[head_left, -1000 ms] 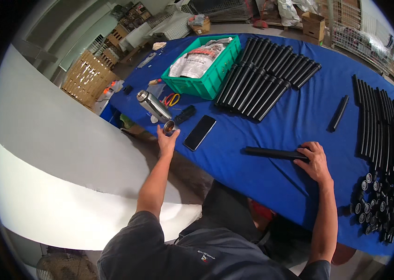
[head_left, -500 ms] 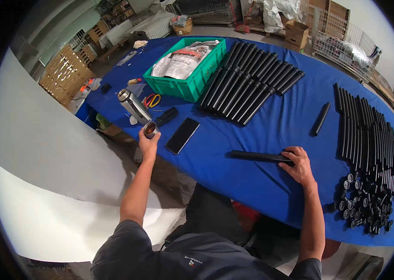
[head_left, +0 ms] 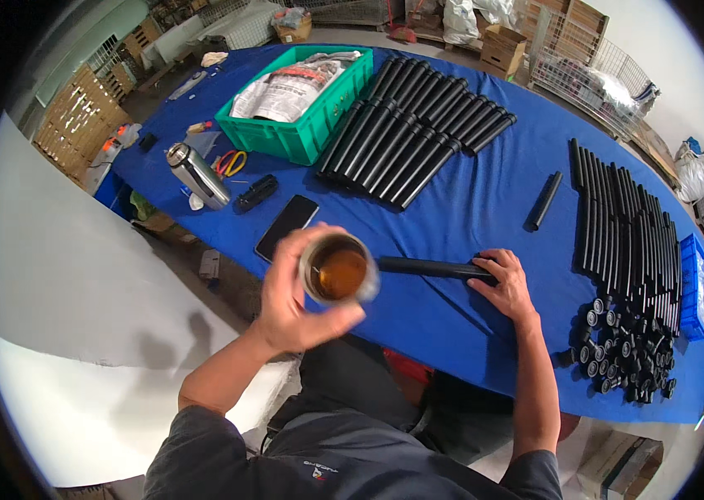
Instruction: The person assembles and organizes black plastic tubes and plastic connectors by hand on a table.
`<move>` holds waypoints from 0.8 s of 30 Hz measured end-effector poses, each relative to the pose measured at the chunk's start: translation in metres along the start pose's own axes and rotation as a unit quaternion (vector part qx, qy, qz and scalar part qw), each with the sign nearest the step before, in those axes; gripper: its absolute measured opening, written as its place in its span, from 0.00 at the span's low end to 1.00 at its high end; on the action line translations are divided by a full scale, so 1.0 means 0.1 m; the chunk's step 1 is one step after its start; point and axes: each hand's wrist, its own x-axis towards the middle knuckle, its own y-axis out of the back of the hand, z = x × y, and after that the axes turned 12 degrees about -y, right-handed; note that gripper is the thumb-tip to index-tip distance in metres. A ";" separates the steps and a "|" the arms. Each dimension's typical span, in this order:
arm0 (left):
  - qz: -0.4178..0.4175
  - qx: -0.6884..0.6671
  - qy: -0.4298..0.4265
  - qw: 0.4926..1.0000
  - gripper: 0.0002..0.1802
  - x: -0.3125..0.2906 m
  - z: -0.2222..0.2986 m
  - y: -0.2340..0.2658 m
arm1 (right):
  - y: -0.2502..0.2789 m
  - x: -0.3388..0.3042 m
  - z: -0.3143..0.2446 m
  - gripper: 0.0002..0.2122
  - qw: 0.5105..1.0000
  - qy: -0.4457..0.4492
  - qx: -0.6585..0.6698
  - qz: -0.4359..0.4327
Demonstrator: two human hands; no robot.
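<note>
My left hand (head_left: 284, 302) is wrapped round a metal cup (head_left: 360, 285), raised close in front of me above the table's near edge. Brown liquid, much like tea, shows inside it. On the blue cloth, my right hand (head_left: 505, 287) curls over the right end of a black tube (head_left: 423, 267), thumb on the near side and fingers on the far side. A steel vacuum flask (head_left: 200, 177) leans or lies at the left, its neck uncovered. Near my left hand a dark phone (head_left: 287, 227) lies flat, partly hidden behind the fingers.
A green crate (head_left: 273, 137) with newspaper stands at the back, beside stacked black tubes (head_left: 414, 137). Thinner tubes (head_left: 623, 221), a single short tube (head_left: 545, 202), loose black fittings (head_left: 625, 350) and a blue bin (head_left: 690, 292) are at the right. Scissors (head_left: 234, 162) lie by the flask.
My left hand has lifted the cup from beside the flask, up and rightward toward me. My right hand stays on the tube. The whole view has shifted slightly.
</note>
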 end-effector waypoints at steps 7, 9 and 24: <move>-0.234 -0.102 -0.157 0.954 0.46 0.37 0.57 -0.42 | 0.00 0.00 0.03 0.19 1.000 0.012 -0.002 0.002; -0.248 -0.157 -0.189 0.937 0.40 0.39 0.64 -0.54 | 0.02 -0.01 0.04 0.19 1.000 0.006 -0.008 0.001; -0.045 0.009 -0.641 0.766 0.15 0.82 0.79 -0.86 | 0.00 0.01 0.07 0.19 1.000 0.007 -0.004 -0.004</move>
